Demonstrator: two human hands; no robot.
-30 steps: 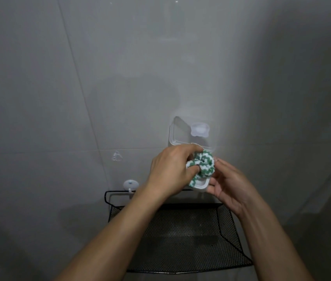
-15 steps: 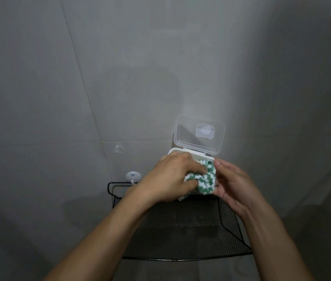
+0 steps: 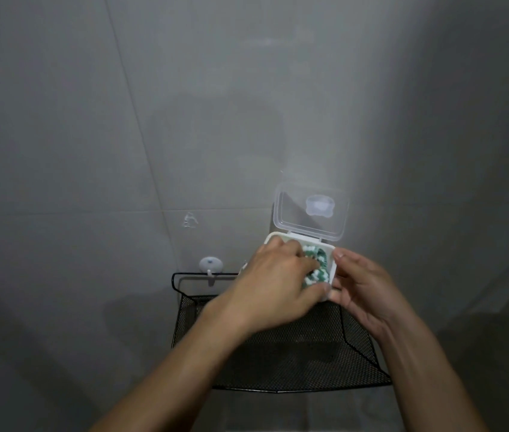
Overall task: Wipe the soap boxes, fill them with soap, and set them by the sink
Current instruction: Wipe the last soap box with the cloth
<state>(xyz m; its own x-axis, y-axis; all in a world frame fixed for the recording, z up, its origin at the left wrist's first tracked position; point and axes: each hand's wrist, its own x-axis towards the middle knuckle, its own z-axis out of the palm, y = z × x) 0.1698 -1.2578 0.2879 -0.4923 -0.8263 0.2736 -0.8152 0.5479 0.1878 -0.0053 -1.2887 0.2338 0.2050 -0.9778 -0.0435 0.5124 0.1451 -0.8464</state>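
A white soap box (image 3: 330,248) with a clear hinged lid (image 3: 310,215) standing open is held up in front of the grey tiled wall. My left hand (image 3: 273,285) grips a green-and-white cloth (image 3: 317,266) and presses it down inside the box's tray. My right hand (image 3: 360,288) holds the box by its right side, thumb on the rim and fingers under it. Most of the tray is hidden by the cloth and my left hand.
A black wire mesh basket (image 3: 356,344) hangs on the wall just below my hands. A white adhesive hook (image 3: 211,265) sits at the basket's upper left, and a small clear hook (image 3: 190,220) is on the tile above it.
The box has tilted toward me, so the lid now stands open behind the tray. My left hand has pushed the cloth from the box's front down into the tray.
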